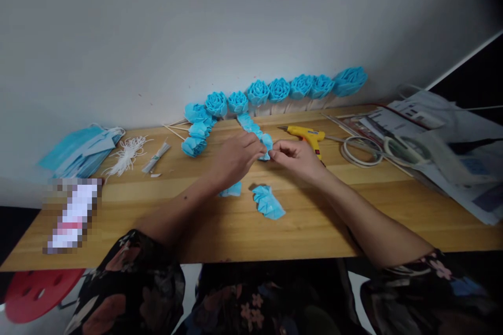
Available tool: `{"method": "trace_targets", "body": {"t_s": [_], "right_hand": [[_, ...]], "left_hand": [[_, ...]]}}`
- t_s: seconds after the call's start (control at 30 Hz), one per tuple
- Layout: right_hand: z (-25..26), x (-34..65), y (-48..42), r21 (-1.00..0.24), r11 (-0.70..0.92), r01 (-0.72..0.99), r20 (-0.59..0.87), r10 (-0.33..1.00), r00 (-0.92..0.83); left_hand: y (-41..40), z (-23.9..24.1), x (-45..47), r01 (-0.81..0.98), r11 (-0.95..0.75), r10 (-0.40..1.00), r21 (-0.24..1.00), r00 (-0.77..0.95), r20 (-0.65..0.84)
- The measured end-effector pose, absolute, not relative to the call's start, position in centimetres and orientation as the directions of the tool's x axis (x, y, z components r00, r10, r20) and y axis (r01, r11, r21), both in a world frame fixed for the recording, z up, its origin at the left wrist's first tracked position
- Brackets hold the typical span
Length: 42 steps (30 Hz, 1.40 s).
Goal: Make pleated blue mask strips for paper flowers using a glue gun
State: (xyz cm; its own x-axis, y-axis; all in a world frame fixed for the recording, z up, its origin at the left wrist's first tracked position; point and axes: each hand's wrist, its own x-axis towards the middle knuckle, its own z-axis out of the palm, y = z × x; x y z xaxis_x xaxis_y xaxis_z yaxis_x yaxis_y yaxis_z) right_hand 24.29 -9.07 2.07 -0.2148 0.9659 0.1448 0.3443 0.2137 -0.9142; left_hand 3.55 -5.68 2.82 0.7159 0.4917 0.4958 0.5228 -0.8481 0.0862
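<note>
My left hand and my right hand meet over the middle of the table, fingertips pinched on a small blue folded petal piece. Part of that piece is covered by the fingers. Below the hands lies a loose blue pleated piece. A second blue scrap is partly hidden under my left wrist. Just behind the fingers, a strip of blue pleated material runs back towards the wall. A yellow glue gun lies right behind my right hand.
Several blue flowers line the wall, with more flowers to the left. Blue face masks, white cords and a tied bundle lie left. Tape rolls and papers crowd the right. A red stool stands below.
</note>
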Motion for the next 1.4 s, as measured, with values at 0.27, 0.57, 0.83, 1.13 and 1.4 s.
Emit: {"method": "trace_targets", "body": {"t_s": [0.27,0.57,0.83,1.13,1.4], "right_hand": [[2.3,24.6,-8.4,-0.927,0.195,0.32,0.152,0.976,-0.153],[2.9,25.3,-7.9,-0.977,0.119,0.174,0.095,0.986,-0.14],[3.1,25.4,-8.1,-0.964,0.174,0.2,0.146,0.979,-0.144],[2.7,24.9,-8.5,-0.902,0.287,0.322,0.232,0.952,-0.198],[2.1,24.8,-8.8,-0.898,0.285,0.335,0.204,0.945,-0.256]], "left_hand": [[-5.4,2.8,3.7,0.511,-0.857,0.478,0.063,0.745,0.464],[-4.9,3.1,3.4,0.184,-0.614,0.746,0.767,0.452,0.489],[-4.8,2.3,3.9,-0.169,-0.049,0.952,0.984,0.29,0.097],[-5.1,2.3,4.1,0.131,-0.252,0.911,0.959,0.366,0.19],[-5.1,2.1,4.1,0.088,-0.079,0.932,0.993,0.36,0.043]]}}
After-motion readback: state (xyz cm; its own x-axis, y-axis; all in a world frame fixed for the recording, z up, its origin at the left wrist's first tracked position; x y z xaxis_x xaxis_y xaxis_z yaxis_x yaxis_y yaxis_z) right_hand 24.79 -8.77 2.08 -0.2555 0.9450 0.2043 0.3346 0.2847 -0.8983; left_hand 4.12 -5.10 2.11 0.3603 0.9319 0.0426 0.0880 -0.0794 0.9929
